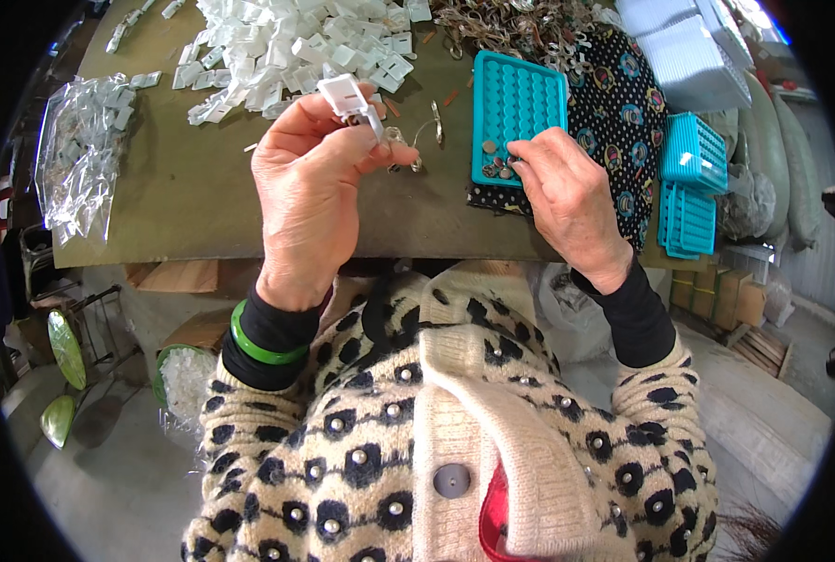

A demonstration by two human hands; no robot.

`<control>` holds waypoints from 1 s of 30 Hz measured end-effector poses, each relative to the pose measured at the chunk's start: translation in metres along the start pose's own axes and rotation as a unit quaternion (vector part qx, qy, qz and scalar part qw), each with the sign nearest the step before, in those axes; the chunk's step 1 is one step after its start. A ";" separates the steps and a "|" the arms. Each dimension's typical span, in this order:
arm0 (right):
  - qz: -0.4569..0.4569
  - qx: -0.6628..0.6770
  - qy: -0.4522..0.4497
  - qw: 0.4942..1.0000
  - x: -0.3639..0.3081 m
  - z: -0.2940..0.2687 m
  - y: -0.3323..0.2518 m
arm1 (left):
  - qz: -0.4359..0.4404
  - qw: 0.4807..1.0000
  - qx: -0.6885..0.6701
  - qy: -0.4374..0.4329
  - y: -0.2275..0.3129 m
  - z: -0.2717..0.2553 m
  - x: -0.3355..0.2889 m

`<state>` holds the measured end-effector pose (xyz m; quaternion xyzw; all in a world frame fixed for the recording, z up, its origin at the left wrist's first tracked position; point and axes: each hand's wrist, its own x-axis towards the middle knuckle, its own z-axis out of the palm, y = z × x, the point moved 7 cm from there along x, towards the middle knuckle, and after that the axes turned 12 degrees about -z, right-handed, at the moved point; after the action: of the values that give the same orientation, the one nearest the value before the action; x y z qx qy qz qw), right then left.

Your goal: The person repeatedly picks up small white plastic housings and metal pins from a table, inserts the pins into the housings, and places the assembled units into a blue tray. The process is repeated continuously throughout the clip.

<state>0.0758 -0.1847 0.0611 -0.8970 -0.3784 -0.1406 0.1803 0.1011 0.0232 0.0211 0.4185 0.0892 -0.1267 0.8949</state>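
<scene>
My left hand [307, 192] is raised above the table, its fingers closed round a small white plastic piece [344, 96] that looks like a display card with a raised flap. By its fingertips are small shiny metal bits [417, 164], like jewellery; whether they are held or lie on the table I cannot tell. My right hand [572, 192] reaches over the near right part of a turquoise tray [530, 98] with rows of round hollows. Its thumb and forefinger are pinched together beside several small round discs [497, 169] in the tray. Whatever sits between those fingertips is hidden.
A heap of white plastic pieces [286, 47] covers the far left of the table. Behind the tray lies a pile of metal jewellery [516, 28]. A clear plastic bag [80, 159] is at left. Patterned dark cloth [614, 122], stacked turquoise trays [694, 155] and white trays [685, 56] stand right.
</scene>
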 end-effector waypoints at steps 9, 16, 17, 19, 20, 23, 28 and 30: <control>0.001 0.067 0.030 0.997 0.006 -0.005 0.004 | -0.043 0.997 -0.036 -0.055 -0.015 0.018 0.001; 0.014 0.160 0.174 0.971 0.025 -0.018 -0.015 | -0.087 0.995 0.059 -0.006 -0.028 0.021 0.003; 0.003 0.164 0.189 0.968 0.028 -0.017 -0.018 | -0.092 0.993 0.079 0.000 -0.029 0.021 0.002; -0.041 0.119 0.197 0.972 0.035 -0.013 -0.024 | -0.080 0.993 0.083 0.008 -0.030 0.023 0.000; -0.070 0.090 0.200 0.973 0.038 -0.012 -0.026 | -0.074 0.993 0.092 0.002 -0.029 0.025 -0.001; -0.117 0.014 0.177 0.977 0.042 -0.005 -0.031 | -0.074 0.989 0.128 -0.007 -0.031 0.029 -0.003; -0.057 0.061 0.152 0.985 0.039 -0.005 -0.027 | -0.110 0.989 0.095 0.001 -0.034 0.026 -0.003; -0.015 0.115 0.164 0.980 0.036 -0.007 -0.023 | -0.123 0.989 0.083 0.000 -0.035 0.026 -0.003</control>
<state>0.0831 -0.1502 0.0862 -0.8294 -0.3707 -0.2440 0.3393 0.0894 -0.0177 0.0127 0.4776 0.1293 -0.2426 0.8344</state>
